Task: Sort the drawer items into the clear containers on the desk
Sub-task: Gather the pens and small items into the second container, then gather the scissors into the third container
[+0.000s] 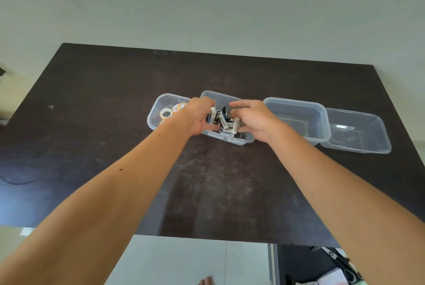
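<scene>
A row of clear plastic containers stands on the dark desk (115,137). The leftmost container (154,110) holds several tape rolls (166,113). Over the second container (230,140) both my hands meet, cupped around a bunch of batteries (223,120). My left hand (199,117) curls round them from the left, my right hand (253,119) from the right. Further right stand two containers (299,121) (358,133) with nothing visible inside.
An open drawer (322,264) at the lower right, below the desk's front edge, shows scissors and other small items. Pale floor tiles lie under the desk edge, with a foot at the bottom. A plain wall rises behind the desk.
</scene>
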